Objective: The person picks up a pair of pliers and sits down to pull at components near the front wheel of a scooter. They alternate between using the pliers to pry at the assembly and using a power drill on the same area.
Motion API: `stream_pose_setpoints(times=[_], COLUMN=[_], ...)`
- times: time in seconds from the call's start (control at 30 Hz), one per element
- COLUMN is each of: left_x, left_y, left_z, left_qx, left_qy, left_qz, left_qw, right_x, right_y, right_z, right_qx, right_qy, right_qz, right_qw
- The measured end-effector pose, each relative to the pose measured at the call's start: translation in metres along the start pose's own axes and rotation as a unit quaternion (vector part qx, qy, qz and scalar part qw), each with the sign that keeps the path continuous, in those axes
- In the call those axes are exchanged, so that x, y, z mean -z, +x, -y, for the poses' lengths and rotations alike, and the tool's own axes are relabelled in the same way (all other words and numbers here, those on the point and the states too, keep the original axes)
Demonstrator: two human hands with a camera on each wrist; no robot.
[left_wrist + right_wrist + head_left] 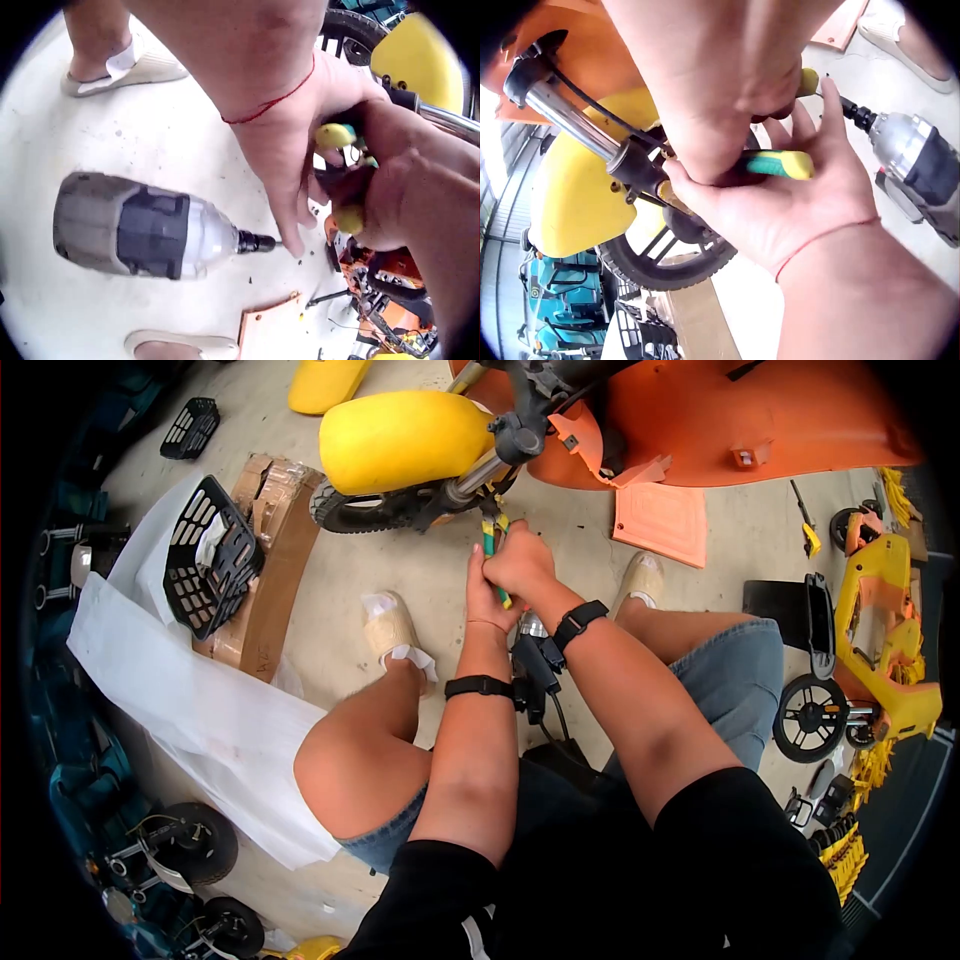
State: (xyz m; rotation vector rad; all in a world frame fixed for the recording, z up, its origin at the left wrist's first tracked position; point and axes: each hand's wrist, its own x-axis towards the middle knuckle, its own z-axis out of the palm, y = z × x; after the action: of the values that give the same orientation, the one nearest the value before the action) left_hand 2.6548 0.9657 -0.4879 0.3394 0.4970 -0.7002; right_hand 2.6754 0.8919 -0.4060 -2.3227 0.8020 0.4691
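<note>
In the head view both hands meet in front of a scooter's front fork (465,490), on two-handled pliers with green and yellow handles (489,540). My right hand (525,563) grips the pliers from above, its fingers partly hidden behind the handles. From below, my left hand (484,595) holds the handles too, palm against one green handle (765,163) with several fingers reaching up past the right hand. The pliers' head points toward the fork and is mostly hidden. Beside the left hand, a power driver (142,229) with a black bit lies over the pale floor.
A yellow mudguard (405,445) covers the front wheel (375,510); orange bodywork (740,420) spreads to the right. On the floor lie an orange panel (660,523), a cardboard box (280,580), a black basket (185,575) and white sheeting (200,690). Yellow scooter parts (885,600) stand at right.
</note>
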Motion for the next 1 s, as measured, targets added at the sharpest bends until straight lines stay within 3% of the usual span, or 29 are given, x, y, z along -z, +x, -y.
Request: stream_pose_setpoints(times=[0.13,0.3,0.5,0.83,0.93,1.0], left_x=[-0.006,-0.012,-0.006,-0.033,-0.025,-0.021], left_y=[0.001,-0.010,-0.011,-0.024,-0.019,-0.017], left_z=[0.007,-0.012,-0.018,-0.027,-0.029,-0.026], left_qx=[-0.019,-0.038,-0.075,-0.157,-0.158,-0.161], left_qy=[-0.065,0.072,0.196,0.360,0.391,0.372], left_qz=[0.025,-0.053,-0.127,-0.210,-0.210,-0.214], left_qw=[0.997,0.995,0.969,0.896,0.882,0.889], right_x=[-0.005,-0.028,-0.053,-0.066,-0.072,-0.072], right_y=[0.007,0.015,0.022,0.016,0.017,0.026], right_z=[-0.009,-0.020,-0.039,-0.031,-0.029,-0.035], right_qx=[0.007,0.024,0.059,0.017,0.031,0.053], right_qy=[0.043,0.154,0.343,0.611,0.622,0.543], right_qz=[-0.001,0.009,0.036,0.176,0.142,0.146], right_qw=[0.999,0.988,0.937,0.772,0.769,0.826])
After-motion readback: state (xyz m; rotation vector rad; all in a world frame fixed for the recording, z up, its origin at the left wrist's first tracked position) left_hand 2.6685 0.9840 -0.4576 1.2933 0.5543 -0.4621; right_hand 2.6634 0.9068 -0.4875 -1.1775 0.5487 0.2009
